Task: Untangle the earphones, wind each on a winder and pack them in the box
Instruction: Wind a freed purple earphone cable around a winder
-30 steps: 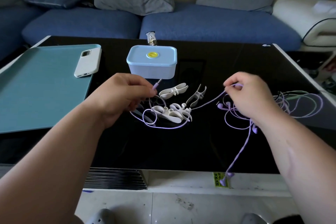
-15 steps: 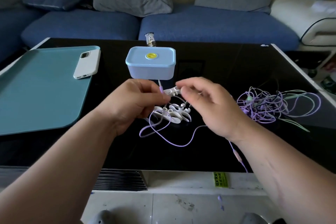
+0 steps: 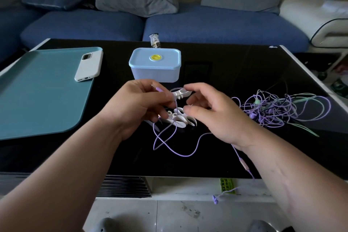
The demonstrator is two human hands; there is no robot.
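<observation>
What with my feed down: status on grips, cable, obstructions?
Left grip pinching purple cable near plug. Right grip at winders, hold unclear. Tangled pile waiting; box lidded.

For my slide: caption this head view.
Left hand pinches purple earphone cord near its plug; right hand hovers over white winders.

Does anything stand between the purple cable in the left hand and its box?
Yes. The pale blue plastic box is closed by its lid with the yellow button. On the black glass table nothing visible stands between it and the left hand pinching the purple earphone cable.
</observation>
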